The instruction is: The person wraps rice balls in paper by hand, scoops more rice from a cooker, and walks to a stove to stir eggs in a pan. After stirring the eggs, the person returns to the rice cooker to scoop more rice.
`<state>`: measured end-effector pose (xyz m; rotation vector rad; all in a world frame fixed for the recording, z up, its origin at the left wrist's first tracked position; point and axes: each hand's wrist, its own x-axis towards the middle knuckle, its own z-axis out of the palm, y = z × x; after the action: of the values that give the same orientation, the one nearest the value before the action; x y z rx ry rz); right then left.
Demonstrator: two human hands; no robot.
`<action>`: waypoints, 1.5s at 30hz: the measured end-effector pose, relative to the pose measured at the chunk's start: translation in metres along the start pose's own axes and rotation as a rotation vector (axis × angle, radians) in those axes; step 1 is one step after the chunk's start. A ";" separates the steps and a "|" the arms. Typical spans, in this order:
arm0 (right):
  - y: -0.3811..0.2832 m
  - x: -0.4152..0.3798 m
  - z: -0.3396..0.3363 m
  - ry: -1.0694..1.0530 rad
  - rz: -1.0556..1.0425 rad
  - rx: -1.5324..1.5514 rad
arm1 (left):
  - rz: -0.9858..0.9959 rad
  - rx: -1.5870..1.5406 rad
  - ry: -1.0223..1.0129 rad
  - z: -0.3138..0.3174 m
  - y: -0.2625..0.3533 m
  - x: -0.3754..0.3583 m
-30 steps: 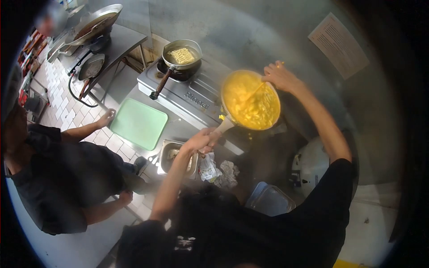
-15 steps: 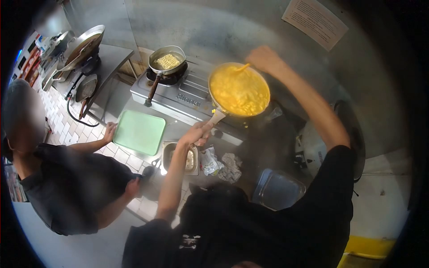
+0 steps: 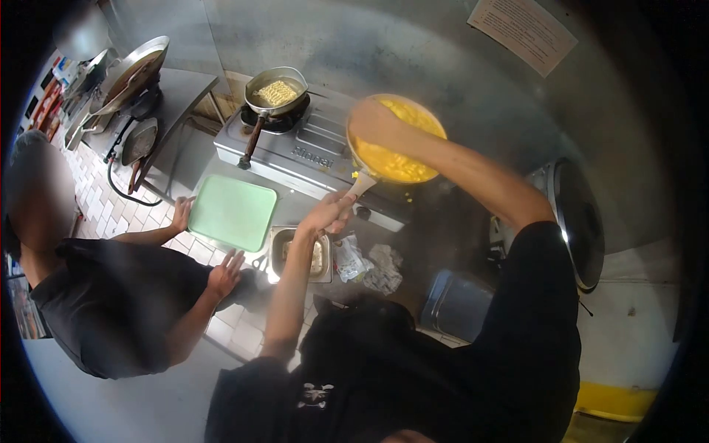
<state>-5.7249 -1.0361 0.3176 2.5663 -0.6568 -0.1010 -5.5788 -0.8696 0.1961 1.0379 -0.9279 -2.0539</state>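
A pan (image 3: 436, 122) full of yellow, chunky food (image 3: 402, 164) sits over the right side of the stove. My left hand (image 3: 325, 214) is closed around its pale handle (image 3: 360, 186), below the pan. Over the left part of the food is my right hand (image 3: 375, 125), fingers closed. The orange-yellow spatula seen in it half a second ago is now hidden behind the hand and forearm. A few yellow bits lie on the stove by the handle.
On the stove's (image 3: 306, 159) left burner a saucepan (image 3: 277, 88) holds a noodle block. A co-worker at left touches a green tray (image 3: 233, 214). Near my left forearm are a metal container (image 3: 301, 255) and crumpled wrappers (image 3: 382, 269); a plastic box (image 3: 458, 303) lies right of them.
My right hand has swept left and down across the pan, covering the spatula. The left hand keeps its grip on the handle. The co-worker's nearer hand has risen towards the tray.
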 end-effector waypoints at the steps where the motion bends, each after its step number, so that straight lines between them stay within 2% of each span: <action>1: 0.003 -0.006 0.019 0.142 -0.057 -0.008 | 0.003 -0.020 -0.004 0.000 -0.001 0.000; 2: 0.005 -0.010 0.023 0.144 -0.058 -0.010 | 0.009 -0.039 -0.006 -0.001 0.001 0.000; 4: 0.012 -0.015 0.028 0.027 0.138 -0.177 | 0.013 -0.033 0.012 0.003 0.006 -0.004; 5: 0.021 -0.020 0.028 0.028 0.132 -0.175 | 0.008 -0.028 0.026 0.005 0.006 -0.006; 7: 0.048 -0.029 0.017 -0.213 0.084 -0.215 | 0.011 -0.023 0.036 0.003 0.003 -0.004; 8: 0.058 -0.033 0.010 -0.213 0.079 -0.218 | 0.014 -0.016 0.044 0.002 0.002 -0.002; 10: 0.073 -0.040 -0.017 -0.432 0.229 -0.031 | 0.016 -0.015 0.039 0.001 0.001 -0.001; 13: 0.081 -0.059 -0.071 -0.483 0.322 -0.032 | 0.008 -0.022 0.025 0.001 0.003 -0.001; 14: 0.083 -0.065 -0.083 -0.486 0.326 -0.033 | -0.003 -0.039 0.022 0.001 0.003 -0.002; 16: 0.084 -0.076 -0.103 -0.402 0.465 0.213 | -0.010 -0.034 0.026 0.000 0.002 0.000; 19: 0.067 -0.077 -0.122 -0.457 0.491 0.321 | -0.026 -0.029 0.023 -0.001 0.000 0.001; 23: 0.040 -0.067 -0.078 -0.437 0.411 0.387 | -0.018 -0.030 0.021 -0.002 0.001 0.002; 26: -0.007 -0.066 -0.049 -0.455 0.319 0.275 | -0.014 -0.019 0.029 0.000 0.004 -0.002; 28: -0.035 -0.069 -0.023 -0.201 0.367 0.154 | -0.013 -0.023 0.016 -0.002 0.001 0.001; 29: -0.039 -0.070 -0.008 -0.201 0.365 0.156 | -0.011 -0.027 0.002 -0.004 -0.001 0.002; 31: -0.037 -0.071 0.017 -0.041 0.394 0.086 | -0.011 -0.024 -0.002 -0.003 0.001 0.001; 34: -0.004 -0.070 0.022 -0.075 0.481 0.062 | -0.005 -0.024 -0.003 -0.001 0.002 0.001; 35: 0.010 -0.073 0.016 -0.143 0.546 0.102 | -0.007 -0.028 0.002 -0.002 0.002 0.001; 38: 0.045 -0.082 -0.012 -0.183 0.573 -0.012 | 0.017 -0.024 0.003 -0.001 0.004 -0.001; 42: 0.072 -0.102 -0.059 -0.202 0.605 0.035 | 0.017 -0.007 0.025 -0.001 0.003 0.000; 45: 0.082 -0.119 -0.093 -0.403 0.588 0.339 | -0.004 -0.036 -0.005 0.000 0.003 0.000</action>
<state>-5.8482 -1.0023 0.4329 2.5572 -1.6765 -0.3369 -5.5778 -0.8713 0.1987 1.0169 -0.8894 -2.0695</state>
